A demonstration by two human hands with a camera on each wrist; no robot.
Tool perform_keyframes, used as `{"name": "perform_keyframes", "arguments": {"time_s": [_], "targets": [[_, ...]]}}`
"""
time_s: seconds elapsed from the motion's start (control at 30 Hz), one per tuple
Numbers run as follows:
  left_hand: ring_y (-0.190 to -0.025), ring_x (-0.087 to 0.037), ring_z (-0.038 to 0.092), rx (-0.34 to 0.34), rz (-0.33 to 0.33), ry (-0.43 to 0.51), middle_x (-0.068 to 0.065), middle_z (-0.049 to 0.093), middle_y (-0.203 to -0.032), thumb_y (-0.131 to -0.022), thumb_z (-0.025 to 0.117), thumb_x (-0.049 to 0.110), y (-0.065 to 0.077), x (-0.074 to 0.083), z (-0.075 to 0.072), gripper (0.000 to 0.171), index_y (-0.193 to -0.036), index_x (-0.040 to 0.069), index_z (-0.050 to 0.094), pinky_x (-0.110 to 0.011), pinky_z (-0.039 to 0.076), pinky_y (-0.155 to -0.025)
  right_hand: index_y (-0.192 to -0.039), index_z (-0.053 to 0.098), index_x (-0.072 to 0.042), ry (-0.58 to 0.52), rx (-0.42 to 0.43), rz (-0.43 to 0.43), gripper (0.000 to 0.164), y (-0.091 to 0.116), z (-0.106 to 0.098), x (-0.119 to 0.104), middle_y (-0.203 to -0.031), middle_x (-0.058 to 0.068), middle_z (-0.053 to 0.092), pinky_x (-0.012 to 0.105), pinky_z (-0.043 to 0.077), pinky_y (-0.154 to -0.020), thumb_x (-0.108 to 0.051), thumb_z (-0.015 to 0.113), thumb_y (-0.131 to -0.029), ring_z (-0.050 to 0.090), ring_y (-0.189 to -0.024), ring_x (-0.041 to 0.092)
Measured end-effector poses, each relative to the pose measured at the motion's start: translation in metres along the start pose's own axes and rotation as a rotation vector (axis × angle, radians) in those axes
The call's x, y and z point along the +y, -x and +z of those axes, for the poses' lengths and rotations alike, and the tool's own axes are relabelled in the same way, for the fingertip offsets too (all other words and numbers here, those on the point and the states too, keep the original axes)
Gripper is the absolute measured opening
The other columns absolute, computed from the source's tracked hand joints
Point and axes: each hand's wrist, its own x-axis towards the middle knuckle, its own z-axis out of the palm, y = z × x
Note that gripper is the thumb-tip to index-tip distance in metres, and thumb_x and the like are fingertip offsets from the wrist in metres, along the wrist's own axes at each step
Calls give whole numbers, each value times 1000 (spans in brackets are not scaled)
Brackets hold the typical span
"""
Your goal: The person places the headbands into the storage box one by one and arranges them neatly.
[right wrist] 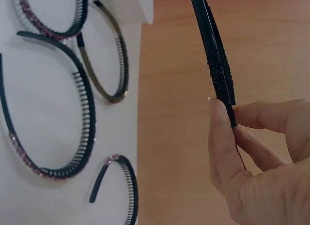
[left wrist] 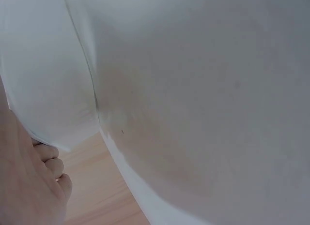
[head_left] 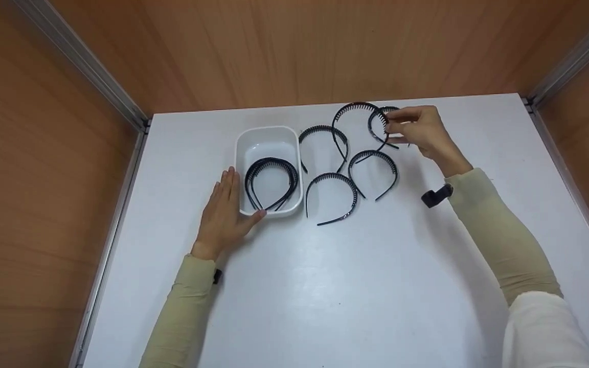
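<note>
My right hand [head_left: 422, 128] pinches a black toothed headband [head_left: 360, 105] by one side, fingertips and thumb together. The right wrist view shows this headband [right wrist: 220, 65] edge-on, with a rough dark textured section. My left hand [head_left: 220, 212] rests along the left side of a white plastic tub [head_left: 266, 128], its fingers straight and the thumb at the front rim. Inside the tub lies a bunch of dark headbands [head_left: 294, 176], overlapping one another. In the left wrist view, the hand [left wrist: 34, 181] appears at the lower left beside the tub [left wrist: 48, 70].
Right of the tub, several loose headbands lie on the white table [head_left: 299, 286], including a front one [head_left: 331, 175], one farther right [head_left: 374, 153] and one at the back [head_left: 322, 128]. Another headband [head_left: 374, 122] is partly behind my right hand. Wooden panels [head_left: 294, 51] enclose the table.
</note>
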Motion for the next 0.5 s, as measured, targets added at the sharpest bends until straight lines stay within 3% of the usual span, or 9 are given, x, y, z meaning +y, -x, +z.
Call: {"name": "perform_keyframes", "arguments": {"time_s": [0.5], "targets": [[-167,-35,10,27,22,-8,-23,11,-178,-97,57,75,2,1,0,116,-168,-6,14,-47,13,-137,-130,70,9,-18,-75,-58,33,0,35,-8,-120,15,65,34,67,-87,2,73,-97,74,-98,19]]}}
